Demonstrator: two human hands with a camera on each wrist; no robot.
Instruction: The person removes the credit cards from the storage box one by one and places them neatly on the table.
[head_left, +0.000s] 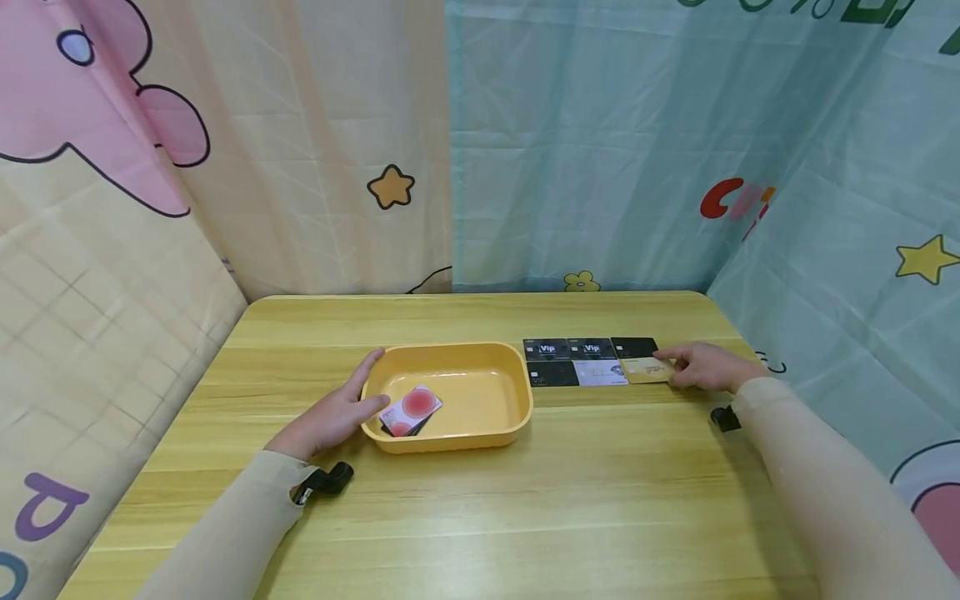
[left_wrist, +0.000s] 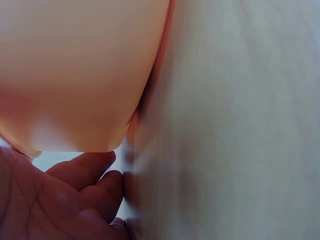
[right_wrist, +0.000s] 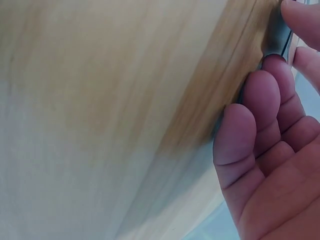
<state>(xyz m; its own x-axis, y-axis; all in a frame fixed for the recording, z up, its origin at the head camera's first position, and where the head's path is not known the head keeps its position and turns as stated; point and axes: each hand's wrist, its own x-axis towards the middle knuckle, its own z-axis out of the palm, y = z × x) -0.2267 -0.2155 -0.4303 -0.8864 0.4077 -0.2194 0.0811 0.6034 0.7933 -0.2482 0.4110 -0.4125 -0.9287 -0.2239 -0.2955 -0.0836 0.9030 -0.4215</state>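
Note:
My left hand [head_left: 335, 414] holds the left end of a yellow plastic tray [head_left: 450, 446], thumb over the rim and fingers along the outside. Inside the tray, at its left, lies a small pile of cards, topped by a white-and-pink card [head_left: 417, 403]. To the tray's right, several cards lie in two rows: black Vip cards [head_left: 547, 350] and a plain black card [head_left: 632, 347] behind, a black card [head_left: 552, 374], a silver card [head_left: 599, 372] and a gold card [head_left: 645, 370] in front. My right hand [head_left: 705, 367] pinches the gold card's right edge, fingertips near the tabletop.
The wooden table [head_left: 480, 525] has rounded far corners. Printed curtains [head_left: 600, 167] hang behind it and at both sides. A black wrist strap camera [head_left: 330, 481] sits on the left sleeve, another [head_left: 724, 418] on the right.

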